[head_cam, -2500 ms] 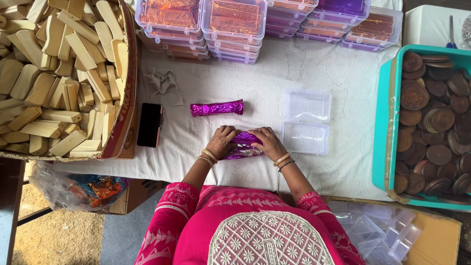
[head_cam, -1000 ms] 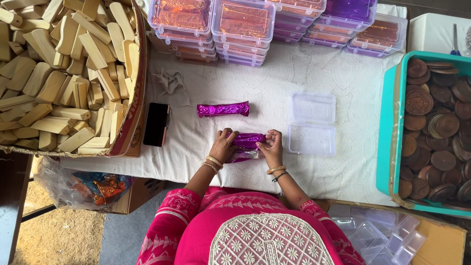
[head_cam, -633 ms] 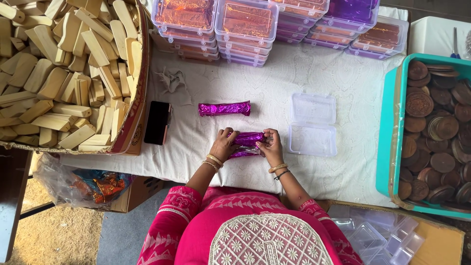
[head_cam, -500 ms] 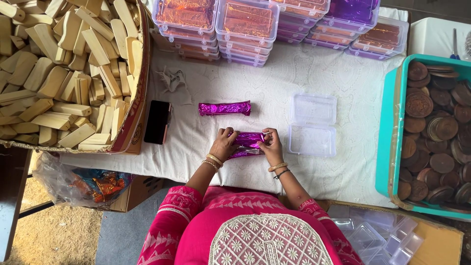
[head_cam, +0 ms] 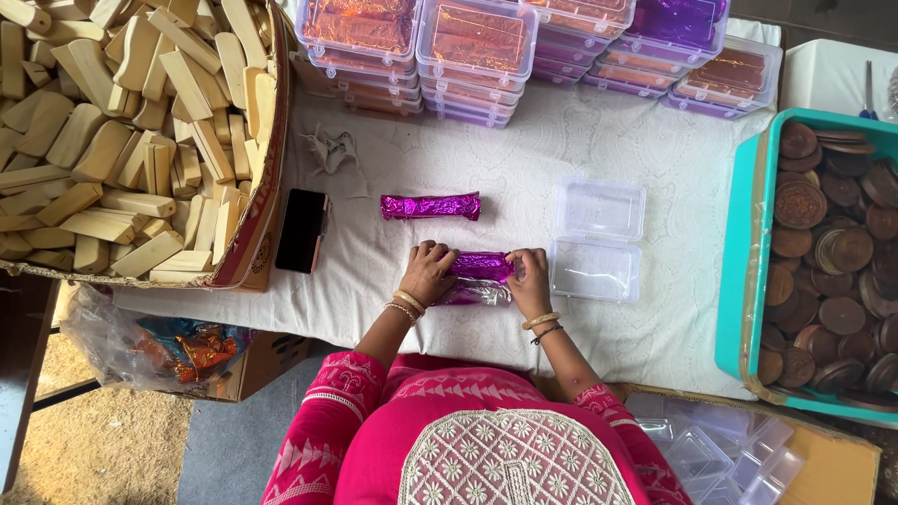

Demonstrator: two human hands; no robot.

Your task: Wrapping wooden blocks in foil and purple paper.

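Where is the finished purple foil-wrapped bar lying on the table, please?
In the head view, the finished purple foil-wrapped bar lies flat mid-table, just beyond both hands, with the black phone to its left and the open clear plastic box to its right.

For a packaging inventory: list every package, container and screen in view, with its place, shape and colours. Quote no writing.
Foil-wrapped bar: purple, oblong, between left hand and right hand.
Finished wrapped bar: purple, just beyond the hands.
Open clear box: hinged, rectangular, right of the hands.
Stacked lidded boxes: clear, orange or purple contents, far edge.
Phone: dark screen, left.
Teal crate: brown discs, right.
Cardboard box: tan blocks, left.
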